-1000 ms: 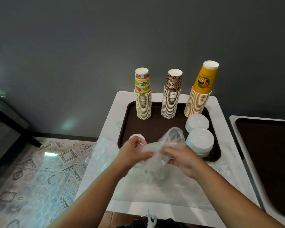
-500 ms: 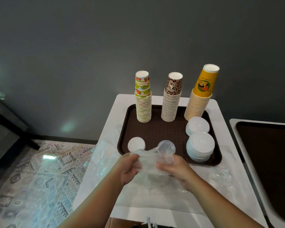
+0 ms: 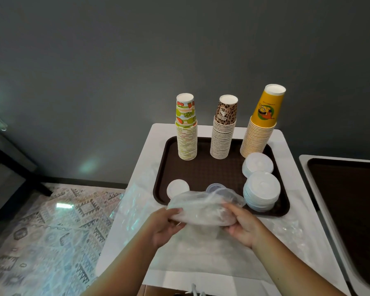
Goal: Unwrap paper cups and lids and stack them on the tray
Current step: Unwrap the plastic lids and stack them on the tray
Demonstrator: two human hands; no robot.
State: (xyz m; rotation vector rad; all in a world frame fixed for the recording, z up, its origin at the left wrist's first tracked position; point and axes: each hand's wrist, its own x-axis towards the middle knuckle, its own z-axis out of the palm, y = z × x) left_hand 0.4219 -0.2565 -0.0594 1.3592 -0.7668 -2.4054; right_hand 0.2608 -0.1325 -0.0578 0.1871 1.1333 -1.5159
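Observation:
A brown tray (image 3: 203,174) sits on a white table (image 3: 145,146). At its back stand three upside-down cup stacks: fruit-print (image 3: 186,133), leopard-print (image 3: 223,133) and yellow (image 3: 260,129). Two stacks of white lids (image 3: 262,189) (image 3: 257,163) sit at the tray's right, and a small white lid (image 3: 177,188) lies at its front left. My left hand (image 3: 165,225) and my right hand (image 3: 241,225) both grip a crumpled clear plastic wrapper (image 3: 201,208) at the tray's front edge. Clear plastic lids (image 3: 219,189) poke out of its far side over the tray.
Loose clear plastic sheets (image 3: 135,201) hang off the table's left side and another lies at the right (image 3: 291,227). A white paper sheet (image 3: 201,259) covers the table's front. A second brown tray (image 3: 350,210) sits on a table to the right. Patterned floor (image 3: 51,231) lies left.
Both hands have lowered the wrapper from an upright bundle to lie flat at the tray's front edge. Clear lids now show at its far end over the tray.

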